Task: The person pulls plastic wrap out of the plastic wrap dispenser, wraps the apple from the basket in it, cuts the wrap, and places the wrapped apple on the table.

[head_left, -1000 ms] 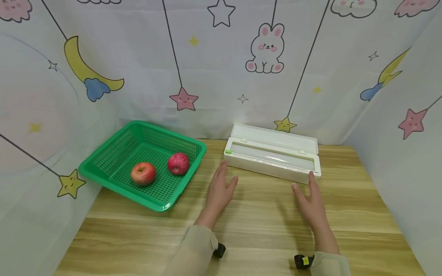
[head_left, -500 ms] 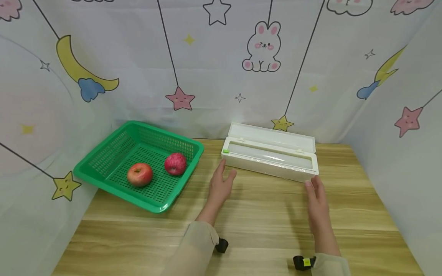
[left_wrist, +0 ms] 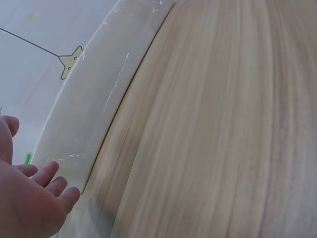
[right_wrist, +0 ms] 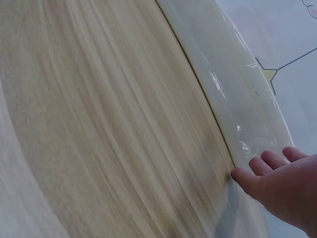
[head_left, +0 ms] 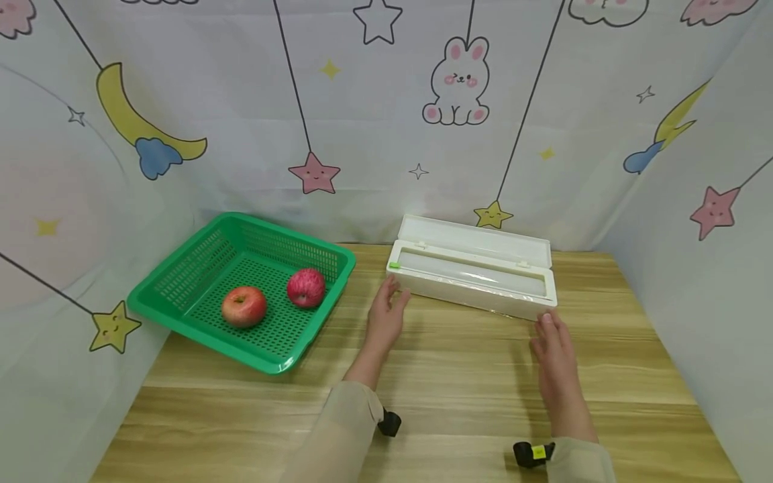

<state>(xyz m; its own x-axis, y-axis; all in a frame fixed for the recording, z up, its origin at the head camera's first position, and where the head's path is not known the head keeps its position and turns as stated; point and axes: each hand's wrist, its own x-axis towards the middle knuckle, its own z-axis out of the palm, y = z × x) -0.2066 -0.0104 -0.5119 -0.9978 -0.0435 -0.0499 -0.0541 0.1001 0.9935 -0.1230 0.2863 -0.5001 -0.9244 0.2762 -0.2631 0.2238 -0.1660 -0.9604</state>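
Observation:
A long white cling film dispenser (head_left: 471, 292) sits at the back of the table with its lid (head_left: 474, 240) tipped back. Inside lies a pale roll (head_left: 474, 271), and a green slider (head_left: 394, 265) shows at its left end. My left hand (head_left: 385, 320) is at the dispenser's left front corner, fingers spread and slightly bent. At the right front corner is my right hand (head_left: 557, 359), fingertips right at the box's lower edge. Both wrist views show the fingers of the left hand (left_wrist: 34, 193) and right hand (right_wrist: 282, 181) close against the glossy front wall, gripping nothing.
Left of the dispenser stands a green plastic basket (head_left: 199, 334) holding two red apples, one paler (head_left: 244, 306) and one darker (head_left: 306, 288). A white patterned cloth (head_left: 374, 100) hangs behind and at both sides. Wood-grain tabletop (head_left: 465, 389) lies between the forearms.
My right hand has moved right, from in front of the dispenser to its right corner. The left fingertips have come slightly nearer its left end. The head view has shifted a little; the dispenser stays put.

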